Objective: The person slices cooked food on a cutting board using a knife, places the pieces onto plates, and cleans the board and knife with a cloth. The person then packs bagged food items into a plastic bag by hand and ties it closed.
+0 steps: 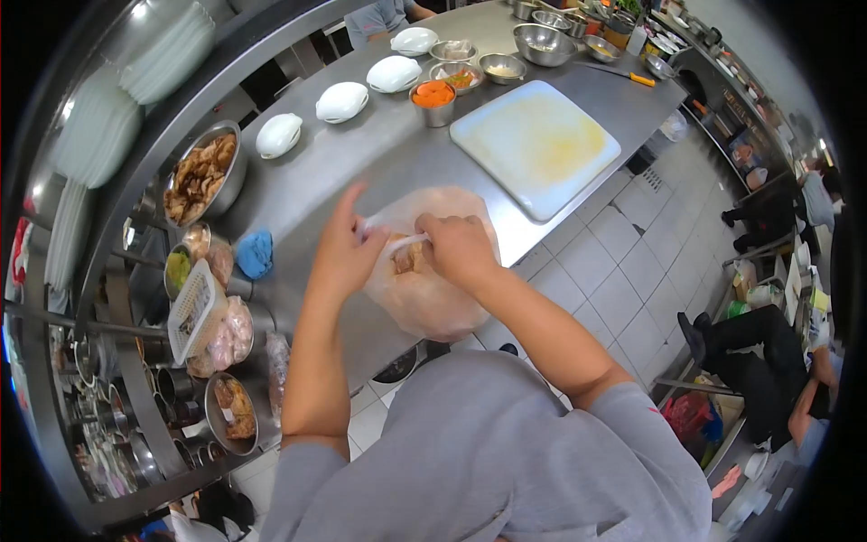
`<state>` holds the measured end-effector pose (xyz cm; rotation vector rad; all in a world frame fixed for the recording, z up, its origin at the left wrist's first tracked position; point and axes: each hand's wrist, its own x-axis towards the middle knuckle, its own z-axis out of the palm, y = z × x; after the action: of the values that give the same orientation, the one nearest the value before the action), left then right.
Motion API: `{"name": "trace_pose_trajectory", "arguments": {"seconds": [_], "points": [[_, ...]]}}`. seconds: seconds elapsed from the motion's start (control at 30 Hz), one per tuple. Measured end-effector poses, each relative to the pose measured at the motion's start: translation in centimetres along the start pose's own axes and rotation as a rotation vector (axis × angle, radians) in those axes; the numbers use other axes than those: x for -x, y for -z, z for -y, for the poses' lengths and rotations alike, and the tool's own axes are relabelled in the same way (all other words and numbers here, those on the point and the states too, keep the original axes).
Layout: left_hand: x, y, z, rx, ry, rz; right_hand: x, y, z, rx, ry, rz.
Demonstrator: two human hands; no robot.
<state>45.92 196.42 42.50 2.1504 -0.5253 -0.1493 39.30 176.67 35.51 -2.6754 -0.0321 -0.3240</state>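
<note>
A translucent plastic bag (433, 303) with brownish food inside rests near the front edge of the steel table. My right hand (458, 248) is closed on a twisted white strip of the bag's plastic, over the food. On the other side, my left hand (346, 246) has its index finger stretched upward, while plastic is caught by its thumb and partly hidden fingers. Both hands are just above the bag, with the strip between them. Right of the bag lies a white cutting board (533, 144) with yellow stains.
White lidded dishes (341, 102) line the far side beside a metal cup of orange slices (433, 101). A bowl of browned meat (203, 176), a blue cloth (255, 253) and a white basket (196, 312) stand left. An orange-handled knife (623, 74) lies far right. Other people are at right.
</note>
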Motion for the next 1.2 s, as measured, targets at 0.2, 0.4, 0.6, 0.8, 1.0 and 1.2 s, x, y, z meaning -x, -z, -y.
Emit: {"name": "trace_pose_trajectory", "arguments": {"seconds": [0.2, 0.4, 0.6, 0.8, 1.0, 1.2], "points": [[3.8, -1.8, 10.5, 0.021, 0.13, 0.116, 6.6, 0.1, -8.3, -0.103, -0.343, -0.276], [-1.3, -4.0, 10.6, 0.904, 0.483, -0.05, 12.2, -12.4, -6.6, -0.772, -0.483, -0.625], [-2.8, -10.4, -11.2, 0.606, -0.115, 0.148, 6.0, -14.4, -2.2, -0.426, -0.511, -0.588], [4.2, -10.4, -11.1, 0.374, -0.613, 0.421, 6.8, -11.8, -3.3, -0.449, -0.383, -0.238], [1.0, -11.4, -11.8, 0.408, -0.78, 0.523, 7.4, -11.7, -2.6, -0.419, -0.313, -0.082], [2.9, -7.6, -3.7, 0.436, -0.149, 0.031, 7.1, -7.6, -1.8, -0.262, -0.299, 0.253]]}}
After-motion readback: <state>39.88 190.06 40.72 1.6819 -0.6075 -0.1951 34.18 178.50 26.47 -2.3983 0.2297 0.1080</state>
